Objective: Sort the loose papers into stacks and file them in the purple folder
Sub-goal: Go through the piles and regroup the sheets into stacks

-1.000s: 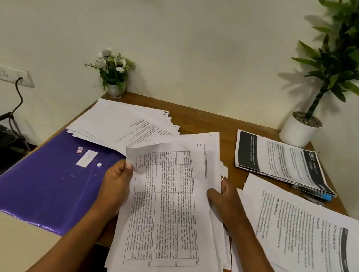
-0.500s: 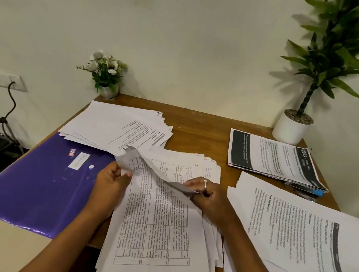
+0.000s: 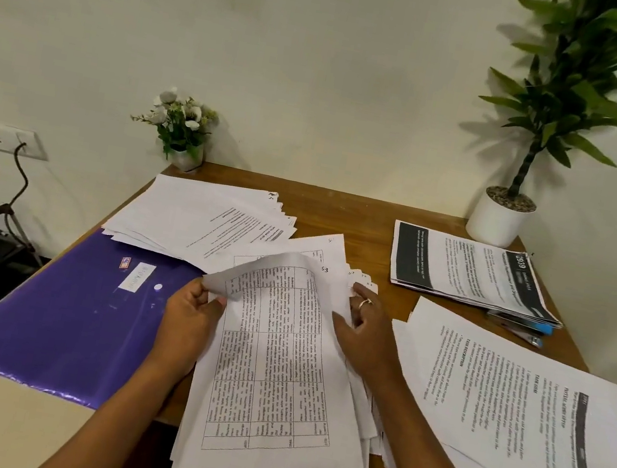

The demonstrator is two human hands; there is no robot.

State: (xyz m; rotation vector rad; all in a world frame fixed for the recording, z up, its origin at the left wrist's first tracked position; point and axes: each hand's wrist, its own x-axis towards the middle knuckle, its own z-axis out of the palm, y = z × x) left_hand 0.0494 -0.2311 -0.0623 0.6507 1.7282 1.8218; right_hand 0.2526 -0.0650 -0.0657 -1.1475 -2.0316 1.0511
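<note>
Top sheet [image 3: 277,352] now curls up higher than half a second ago, and the right hand [image 3: 368,331] has slid out to the paper stack [image 3: 336,255], fingers curled on its right edge. Left hand [image 3: 188,320] pinches the sheet's upper-left corner. Purple folder [image 3: 71,307] lies flat just left of them on the table [image 3: 375,221].

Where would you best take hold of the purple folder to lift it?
The purple folder lies flat, its far edge tucked under a paper stack, while its near left corner seems to overhang the table. So grip that corner, coming from the left, thumb on top and fingers beneath.
</note>
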